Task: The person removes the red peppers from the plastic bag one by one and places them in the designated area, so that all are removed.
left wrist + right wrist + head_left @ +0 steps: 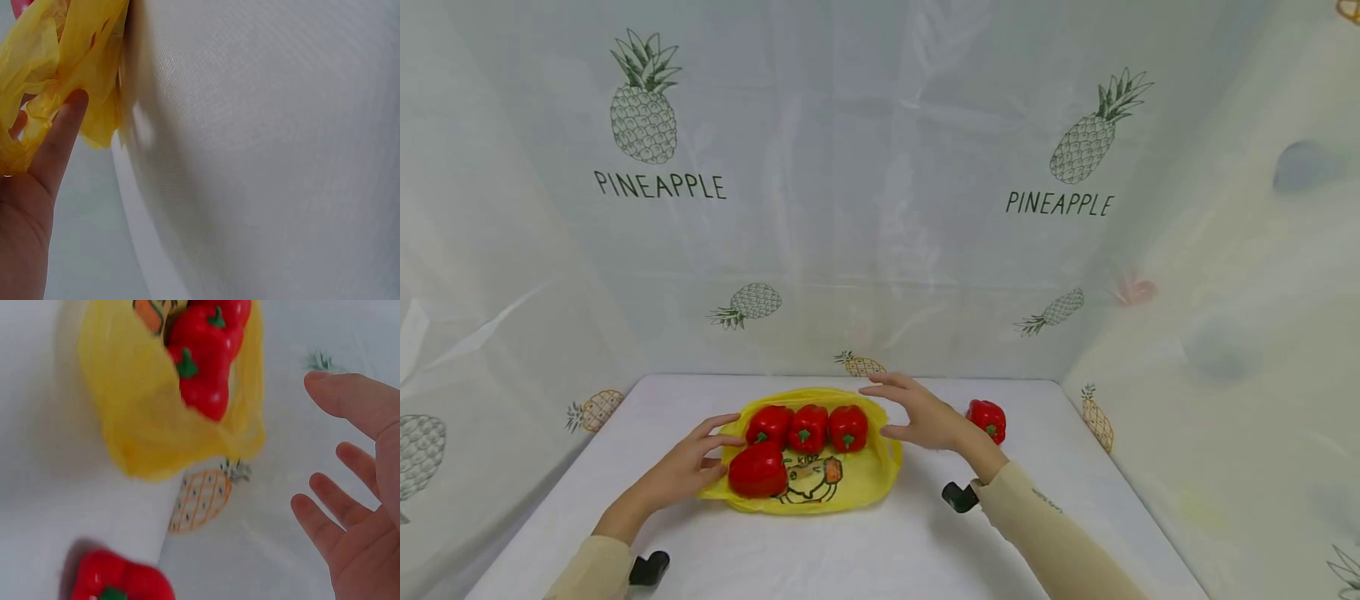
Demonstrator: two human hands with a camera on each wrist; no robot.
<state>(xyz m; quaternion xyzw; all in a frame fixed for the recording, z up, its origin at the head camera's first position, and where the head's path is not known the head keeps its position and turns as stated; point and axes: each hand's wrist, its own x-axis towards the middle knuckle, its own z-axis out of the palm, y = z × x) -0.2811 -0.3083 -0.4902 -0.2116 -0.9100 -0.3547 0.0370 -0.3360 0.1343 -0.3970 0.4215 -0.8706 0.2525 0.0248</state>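
A yellow plastic bag [868,487] with a cartoon print lies spread on the table. Three red bell peppers [809,428] stand in a row along its far side, green stems toward me, and a larger red pepper [758,471] lies at its near left. My left hand [681,471] is at the bag's left end, fingers spread and touching the yellow plastic; in the left wrist view the straight thumb [62,134] lies against its crumpled edge. Over the bag's right end hovers my right hand [928,417], fingers extended and nothing in them.
Another red bell pepper [987,420] sits on the white table [820,558], beyond my right wrist. A pineapple-print curtain [865,208] hangs behind the table and along both sides. Black camera mounts [960,497] stick out at both wrists.
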